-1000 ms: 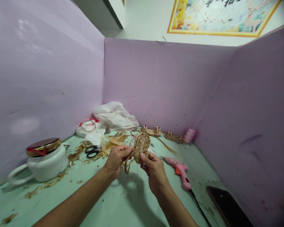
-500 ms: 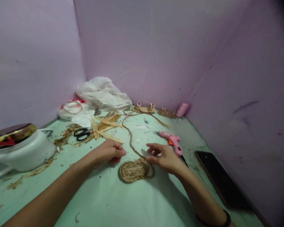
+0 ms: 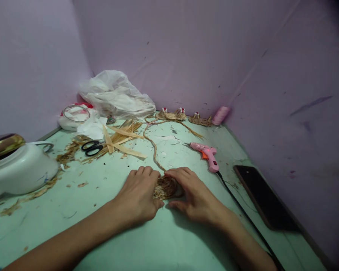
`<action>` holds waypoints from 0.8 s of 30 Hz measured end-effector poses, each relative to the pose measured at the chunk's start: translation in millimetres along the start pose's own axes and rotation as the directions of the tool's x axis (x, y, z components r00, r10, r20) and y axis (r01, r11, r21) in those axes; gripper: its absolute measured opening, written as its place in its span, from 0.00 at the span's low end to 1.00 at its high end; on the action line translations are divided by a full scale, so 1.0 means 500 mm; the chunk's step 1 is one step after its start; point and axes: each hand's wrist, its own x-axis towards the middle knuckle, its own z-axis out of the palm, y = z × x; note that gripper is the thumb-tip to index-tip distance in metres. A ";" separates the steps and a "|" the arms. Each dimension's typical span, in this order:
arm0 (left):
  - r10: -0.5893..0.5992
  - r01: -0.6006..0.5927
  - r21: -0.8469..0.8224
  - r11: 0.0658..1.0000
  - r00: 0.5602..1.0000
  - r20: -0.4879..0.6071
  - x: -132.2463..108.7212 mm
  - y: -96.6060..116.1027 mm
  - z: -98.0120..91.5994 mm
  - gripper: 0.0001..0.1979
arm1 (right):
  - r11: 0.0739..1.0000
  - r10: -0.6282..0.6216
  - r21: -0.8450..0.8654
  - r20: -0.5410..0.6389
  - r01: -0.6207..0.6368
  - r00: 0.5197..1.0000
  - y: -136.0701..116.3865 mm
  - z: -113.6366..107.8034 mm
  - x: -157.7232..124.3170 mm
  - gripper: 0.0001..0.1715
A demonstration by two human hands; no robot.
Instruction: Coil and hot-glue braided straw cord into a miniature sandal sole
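Where the coiled straw-braid mat point(image 3: 165, 188) is lying: on the tabletop point(image 3: 186, 246), in the space between the left hand point(image 3: 141, 192) and the right hand point(image 3: 196, 195), which are facing each other.
Mat's long axis: the visible braid rows appear to be running crosswise from one hand toward the other; the left hand is covering that end, so the full outline is staying hidden.
Left hand: it is arching over the mat's left part, palm down, fingers pressed together on the far side and thumb sitting near the close edge; how firmly it is gripping, I cannot tell.
Right hand: it is curving around the mat's right end, spread, with a wide gap between thumb and fingers; its fingertips are resting at or just beside the far edge, contact being unclear.
Nearer hand: the left is overlapping the mat; the right is bordering it more loosely.
Braided cord point(image 3: 154, 148): it is trailing away from the mat, passing beyond the right fingertips and winding toward the far side.
Pink glue gun point(image 3: 205, 152): it is lying beyond the right hand, its nozzle pointing leftward.
Smartphone point(image 3: 262, 199): it is lying to the right of the right hand, well apart.
Black-handled scissors point(image 3: 92, 149): they are lying beyond and left of the left hand, beside dry straw strips point(image 3: 124, 137).
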 end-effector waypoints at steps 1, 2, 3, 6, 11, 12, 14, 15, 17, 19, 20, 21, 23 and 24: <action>0.013 -0.013 -0.005 1.000 1.000 -0.004 0.001 -0.001 0.001 0.17 | 1.000 -0.004 0.012 0.000 0.004 1.000 0.003 0.004 0.002 0.31; 0.027 -0.027 -0.008 1.000 1.000 -0.010 0.003 -0.003 0.002 0.16 | 1.000 -0.006 0.021 0.003 0.005 1.000 0.005 0.008 0.004 0.26; 0.042 -0.042 -0.011 0.999 0.999 -0.012 0.004 -0.005 0.001 0.15 | 1.000 -0.009 0.029 0.004 0.009 1.000 0.008 0.011 0.005 0.20; 0.075 -0.075 -0.019 0.997 0.997 -0.011 0.009 -0.012 0.000 0.15 | 0.998 -0.062 0.020 -0.012 0.062 0.998 0.015 0.018 0.006 0.11; 0.101 -0.100 -0.053 0.994 0.995 0.013 0.012 -0.023 0.001 0.16 | 0.986 -0.161 -0.056 -0.038 0.158 0.986 0.005 0.029 0.011 0.11; 0.099 -0.099 -0.060 0.993 0.995 0.006 0.011 -0.024 0.002 0.16 | 0.986 -0.158 -0.066 -0.033 0.156 0.987 0.000 0.032 0.011 0.10; 0.101 -0.101 -0.069 0.992 0.995 -0.014 0.011 -0.027 0.005 0.14 | 0.986 -0.148 -0.079 -0.027 0.146 0.989 -0.007 0.036 0.013 0.10; 0.107 -0.108 -0.069 0.992 0.994 -0.020 0.010 -0.028 0.006 0.13 | 0.986 -0.148 -0.082 -0.027 0.146 0.989 -0.009 0.038 0.013 0.10; 0.125 -0.127 -0.068 0.990 0.992 -0.028 0.010 -0.029 0.008 0.11 | 0.985 -0.157 -0.081 -0.037 0.154 0.987 -0.011 0.042 0.013 0.11; 0.132 -0.135 -0.079 0.988 0.991 -0.035 0.010 -0.029 0.009 0.11 | 0.984 -0.169 -0.069 -0.061 0.164 0.984 -0.009 0.046 0.013 0.11; 0.130 -0.133 -0.090 0.987 0.991 -0.040 0.011 -0.029 0.009 0.11 | 0.983 -0.175 -0.061 -0.074 0.171 0.982 -0.007 0.048 0.013 0.10; 0.124 -0.128 -0.102 0.986 0.991 -0.045 0.012 -0.029 0.010 0.12 | 0.983 -0.181 -0.054 -0.087 0.177 0.980 -0.005 0.049 0.013 0.10; 0.120 -0.126 -0.123 0.984 0.991 -0.056 0.014 -0.030 0.012 0.12 | 0.981 -0.190 -0.044 -0.097 0.186 0.977 -0.003 0.052 0.013 0.10; 0.123 -0.131 -0.131 0.983 0.990 -0.064 0.015 -0.031 0.014 0.11 | 0.981 -0.193 -0.043 -0.099 0.189 0.976 -0.003 0.053 0.013 0.10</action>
